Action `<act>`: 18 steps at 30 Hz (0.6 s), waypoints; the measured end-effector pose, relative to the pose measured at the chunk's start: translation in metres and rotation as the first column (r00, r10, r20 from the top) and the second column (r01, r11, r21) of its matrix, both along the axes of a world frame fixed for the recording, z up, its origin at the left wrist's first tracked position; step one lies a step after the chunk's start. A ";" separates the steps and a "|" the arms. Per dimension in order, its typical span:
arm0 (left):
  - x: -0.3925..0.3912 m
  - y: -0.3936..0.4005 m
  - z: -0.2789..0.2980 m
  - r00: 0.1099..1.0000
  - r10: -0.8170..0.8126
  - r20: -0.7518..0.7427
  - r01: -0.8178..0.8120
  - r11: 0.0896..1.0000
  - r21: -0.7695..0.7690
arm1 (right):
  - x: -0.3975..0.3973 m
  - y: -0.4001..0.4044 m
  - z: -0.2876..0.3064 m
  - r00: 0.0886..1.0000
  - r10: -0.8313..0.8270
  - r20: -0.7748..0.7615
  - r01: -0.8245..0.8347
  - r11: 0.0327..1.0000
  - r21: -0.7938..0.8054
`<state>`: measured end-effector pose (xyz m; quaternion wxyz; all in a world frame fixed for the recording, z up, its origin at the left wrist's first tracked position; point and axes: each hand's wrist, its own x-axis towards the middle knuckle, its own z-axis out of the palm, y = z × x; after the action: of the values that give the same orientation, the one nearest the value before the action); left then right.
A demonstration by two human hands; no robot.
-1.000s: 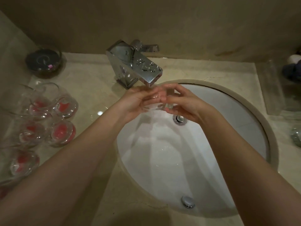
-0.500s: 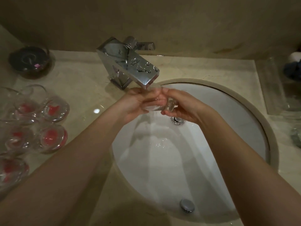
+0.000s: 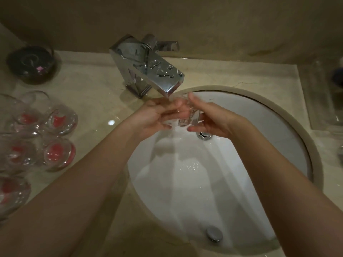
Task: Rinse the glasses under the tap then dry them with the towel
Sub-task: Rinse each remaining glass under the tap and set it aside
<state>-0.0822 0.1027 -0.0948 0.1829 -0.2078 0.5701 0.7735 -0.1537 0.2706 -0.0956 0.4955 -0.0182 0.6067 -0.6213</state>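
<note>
A small clear glass (image 3: 187, 117) sits between both hands, right under the spout of the chrome tap (image 3: 148, 65). My left hand (image 3: 156, 115) curls round its left side and my right hand (image 3: 209, 119) grips its right side, thumb raised. Water spills from the glass into the white sink (image 3: 269, 127). Much of the glass is hidden by my fingers. Several more clear glasses with red bottoms (image 3: 57, 153) stand on the counter at the left. No towel is in view.
A dark round dish (image 3: 31, 64) stands at the back left of the beige counter. A clear tray (image 3: 323, 93) lies at the right edge. The drain (image 3: 204, 135) and an overflow cap (image 3: 214, 233) sit in the basin.
The glass has been turned between my hands under the tap, and my right thumb has lifted. The view has shifted slightly; the hands stay in the same place.
</note>
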 end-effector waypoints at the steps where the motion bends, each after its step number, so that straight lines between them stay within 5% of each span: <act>1: 0.001 0.000 0.000 1.000 0.002 -0.001 -0.002 1.000 0.004 | 0.001 -0.002 0.001 1.000 -0.005 0.030 0.004 1.000 0.020; 6: 0.001 -0.001 0.001 0.999 0.033 0.004 -0.033 0.999 0.034 | 0.003 -0.001 -0.003 0.993 -0.060 -0.097 0.062 0.998 0.018; 10: 0.004 -0.001 0.004 1.000 0.002 -0.007 -0.002 1.000 0.009 | 0.004 -0.005 0.005 0.996 -0.052 0.074 0.045 0.994 0.097; 15: 0.005 -0.002 0.005 1.000 0.016 0.008 -0.016 1.000 0.001 | 0.007 -0.002 0.005 0.996 -0.080 -0.034 0.081 0.996 0.041; 18: 0.004 -0.002 0.003 0.998 0.050 0.023 -0.051 0.998 0.045 | 0.007 -0.001 0.009 0.994 -0.038 0.106 0.029 0.996 0.083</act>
<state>-0.0781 0.1005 -0.0919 0.1743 -0.2264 0.5450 0.7883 -0.1467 0.2699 -0.0862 0.5174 0.0458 0.6042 -0.6042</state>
